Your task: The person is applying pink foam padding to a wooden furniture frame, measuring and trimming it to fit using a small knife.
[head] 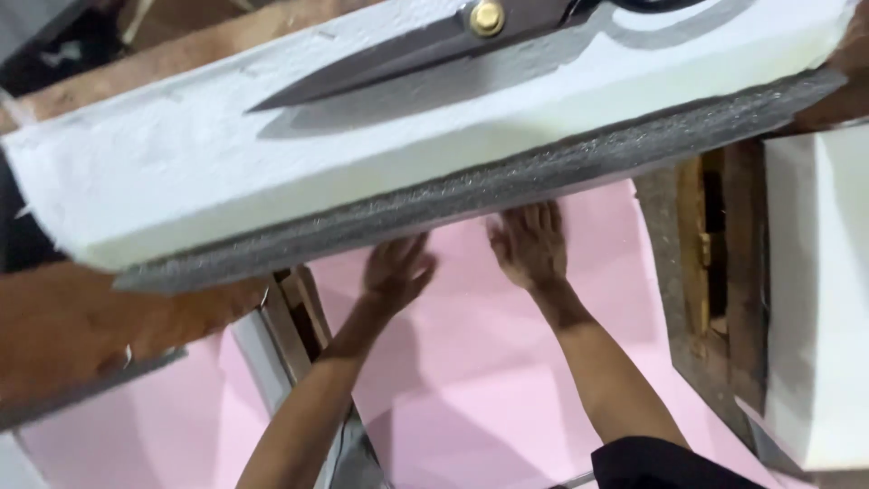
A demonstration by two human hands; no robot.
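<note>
Head view shows your left hand and right hand both spread flat, palms down, on the pink foam sheet just below the white foam slab. Neither hand grips anything. Big scissors lie closed on the slab, untouched. My guess: you're smoothing the sheet; no cut in it shows.

Worn brown wooden workbench — dim indoor light
</note>
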